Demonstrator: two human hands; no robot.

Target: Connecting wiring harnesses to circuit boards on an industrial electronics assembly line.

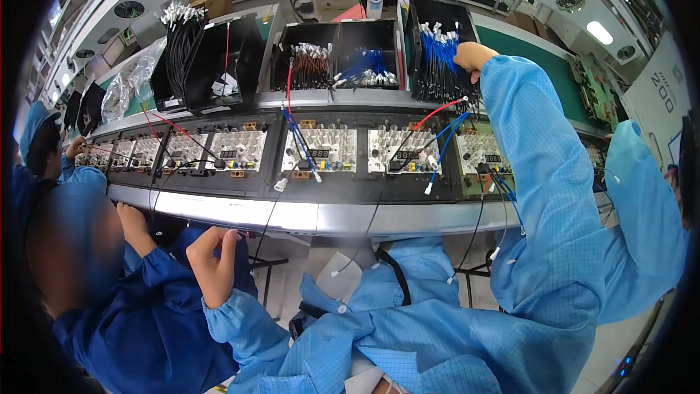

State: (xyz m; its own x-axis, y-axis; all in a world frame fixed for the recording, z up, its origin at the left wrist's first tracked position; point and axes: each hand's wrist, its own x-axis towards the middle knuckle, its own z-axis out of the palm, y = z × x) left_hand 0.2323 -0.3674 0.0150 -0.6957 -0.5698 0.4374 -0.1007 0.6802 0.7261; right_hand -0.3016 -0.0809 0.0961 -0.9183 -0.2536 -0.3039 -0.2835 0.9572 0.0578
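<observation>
My right hand (474,58) reaches into the far black bin, its fingers curled against a bundle of blue wires (440,51) with white connectors. Its fingertips are partly hidden. My left hand (215,259) hangs in front of the line's near edge, fingers folded in, and nothing shows in it. Between the hands lies a row of circuit boards in black trays. One board (321,147) has red and blue wires on it; the board to its right (405,152) has red, blue and black leads. Further right, another board (481,149) has wires hanging over the edge.
Black bins hold brown wires (310,58), more blue wires (368,66) and long black cables (184,51). A metal rail (335,217) runs along the front. Co-workers sit close on my left, one in a dark blue sleeve (160,277); a light blue sleeve (642,204) is at right.
</observation>
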